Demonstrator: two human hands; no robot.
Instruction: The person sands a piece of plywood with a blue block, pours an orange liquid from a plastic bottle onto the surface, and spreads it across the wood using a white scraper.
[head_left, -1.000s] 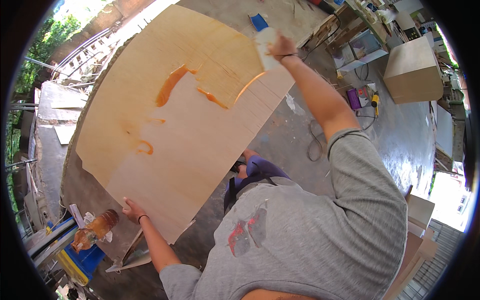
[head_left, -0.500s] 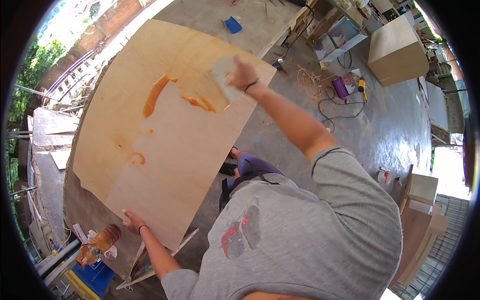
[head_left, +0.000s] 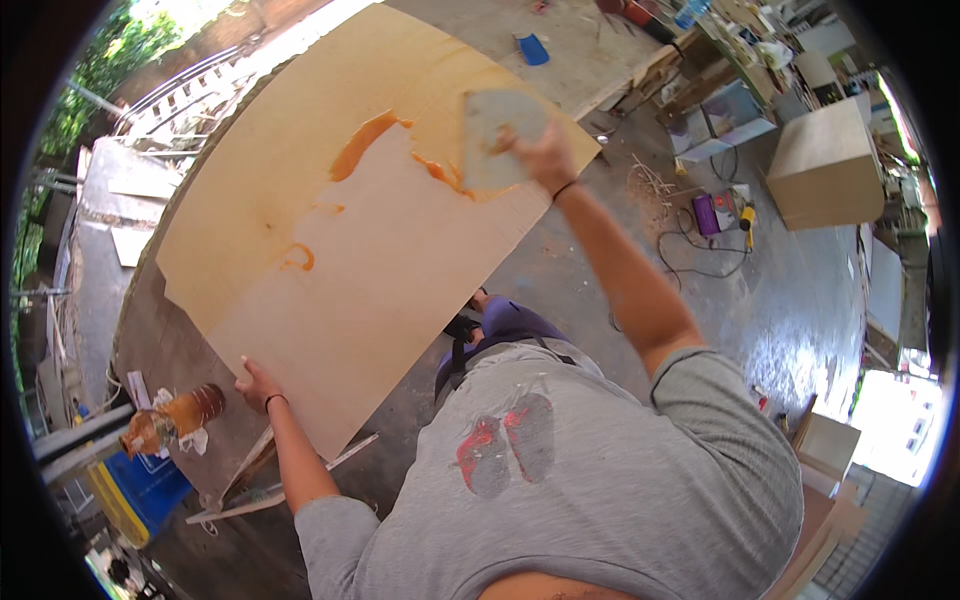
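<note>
A large plywood board (head_left: 370, 310) lies before me, pale on its near part and glossy yellow on its far and left parts. Thick orange glue (head_left: 362, 146) sits on it in a long streak, with smaller smears and a curl nearby. In my right hand (head_left: 548, 160) is a flat, greyish translucent spreader (head_left: 495, 125), its lower edge against the board by an orange ridge near the right side. My left hand (head_left: 260, 384) grips the board's near left edge; some fingertips are hidden.
A glue-stained plastic bottle (head_left: 200, 408) is left of my left hand, above a blue container (head_left: 150, 490). A blue scrap (head_left: 532, 49) lies beyond the board. To the right are a purple box (head_left: 712, 214), a cable (head_left: 690, 265) and a wooden cabinet (head_left: 825, 165) on the floor.
My right hand and the spreader have swept along the right part of the board, pushing the orange ridge nearer its right edge. The view has shifted; my left hand stays at the board's edge.
</note>
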